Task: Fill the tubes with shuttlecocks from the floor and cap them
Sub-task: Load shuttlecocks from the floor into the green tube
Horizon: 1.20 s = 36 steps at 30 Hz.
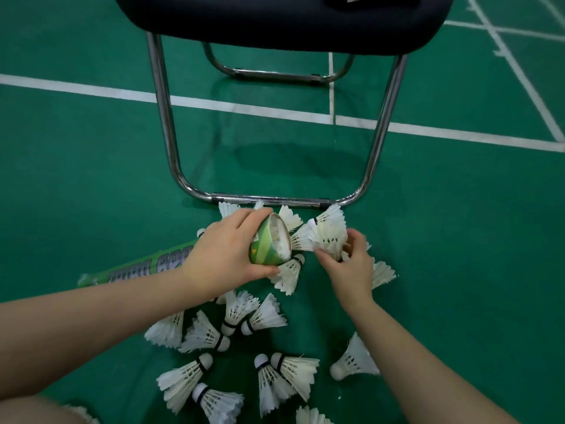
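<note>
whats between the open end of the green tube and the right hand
In the head view, a bunch of nested shuttlecocks held by the right hand fills that stretch, its feathers reaching toward the tube mouth, which the left hand holds.

One tube (269,243), one chair (275,22) — perhaps twenty shuttlecocks (204,335).

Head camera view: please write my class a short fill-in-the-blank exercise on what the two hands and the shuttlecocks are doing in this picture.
1. The left hand grips the open end of a ____ tube.
2. The right hand gathers a bunch of white shuttlecocks just right of the tube's ____.
3. Many loose shuttlecocks lie on the green ____.
4. Beyond the hands stands a chair with ____ metal legs.

Missing words: green; mouth; floor; shiny
</note>
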Motion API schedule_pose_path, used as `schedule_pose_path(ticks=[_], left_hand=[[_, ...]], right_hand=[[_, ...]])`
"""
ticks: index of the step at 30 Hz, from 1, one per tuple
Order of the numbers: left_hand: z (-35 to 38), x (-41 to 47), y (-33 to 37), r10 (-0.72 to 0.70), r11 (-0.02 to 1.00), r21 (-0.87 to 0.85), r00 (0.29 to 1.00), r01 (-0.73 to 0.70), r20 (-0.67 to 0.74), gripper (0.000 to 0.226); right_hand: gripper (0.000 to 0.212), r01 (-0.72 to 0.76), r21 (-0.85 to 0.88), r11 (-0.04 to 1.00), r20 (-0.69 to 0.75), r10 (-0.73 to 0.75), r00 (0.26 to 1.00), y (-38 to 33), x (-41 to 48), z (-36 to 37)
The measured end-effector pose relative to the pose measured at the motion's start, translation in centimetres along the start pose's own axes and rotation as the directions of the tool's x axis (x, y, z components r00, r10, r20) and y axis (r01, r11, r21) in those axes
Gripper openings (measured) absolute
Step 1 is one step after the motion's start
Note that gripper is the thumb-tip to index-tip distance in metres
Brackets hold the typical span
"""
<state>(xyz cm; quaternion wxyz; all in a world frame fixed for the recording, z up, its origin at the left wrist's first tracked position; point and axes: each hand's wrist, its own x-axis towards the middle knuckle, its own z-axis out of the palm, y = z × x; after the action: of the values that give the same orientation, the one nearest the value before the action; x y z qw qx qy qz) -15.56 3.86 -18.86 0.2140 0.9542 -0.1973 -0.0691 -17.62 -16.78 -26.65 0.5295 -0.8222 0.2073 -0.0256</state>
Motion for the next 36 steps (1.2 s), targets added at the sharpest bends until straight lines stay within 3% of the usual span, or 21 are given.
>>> schedule_pose_path(ticks=[7, 10, 14, 20, 25, 31, 36], left_hand=[[-1.4, -1.5, 0.2, 0.004, 1.000, 0.027, 0.999, -0.002, -0.054, 0.093], [-1.6, -1.8, 0.1, 0.011, 1.000, 0.025, 0.998, -0.009, -0.069, 0.091], [-1.9, -2.0, 0.1, 0.017, 1.000, 0.018, 0.995, -0.015, -0.098, 0.090], [-1.9, -2.1, 0.3, 0.020, 1.000, 0.020, 0.992, -0.017, -0.125, 0.089], [-1.8, -2.1, 0.0, 0.018, 1.000, 0.014, 0.988, -0.016, -0.153, 0.088], [-1.6, -2.1, -0.1, 0.053, 0.998, 0.035, 0.981, -0.047, -0.187, 0.083], [-1.6, -2.1, 0.1, 0.045, 0.999, 0.027, 0.985, -0.041, -0.168, 0.088]], right_hand=[[0.066, 0.188, 0.341, 0.921, -0.023, -0.191, 0.981, -6.9, -2.6, 1.2], [0.062, 0.174, 0.506, 0.845, 0.034, -0.221, 0.975, -8.0, -3.4, 1.8], [0.050, 0.207, 0.523, 0.827, -0.032, -0.223, 0.974, -8.3, -4.1, 1.8], [0.050, 0.235, 0.588, 0.774, -0.084, -0.231, 0.969, -9.2, -4.7, 2.0], [0.058, 0.244, 0.507, 0.826, 0.023, -0.296, 0.955, -8.4, -6.2, 3.4], [0.065, 0.223, 0.321, 0.921, 0.079, -0.260, 0.962, -7.1, -6.7, 4.0], [0.073, 0.313, 0.143, 0.939, 0.127, -0.331, 0.935, -6.9, -7.2, 3.5]])
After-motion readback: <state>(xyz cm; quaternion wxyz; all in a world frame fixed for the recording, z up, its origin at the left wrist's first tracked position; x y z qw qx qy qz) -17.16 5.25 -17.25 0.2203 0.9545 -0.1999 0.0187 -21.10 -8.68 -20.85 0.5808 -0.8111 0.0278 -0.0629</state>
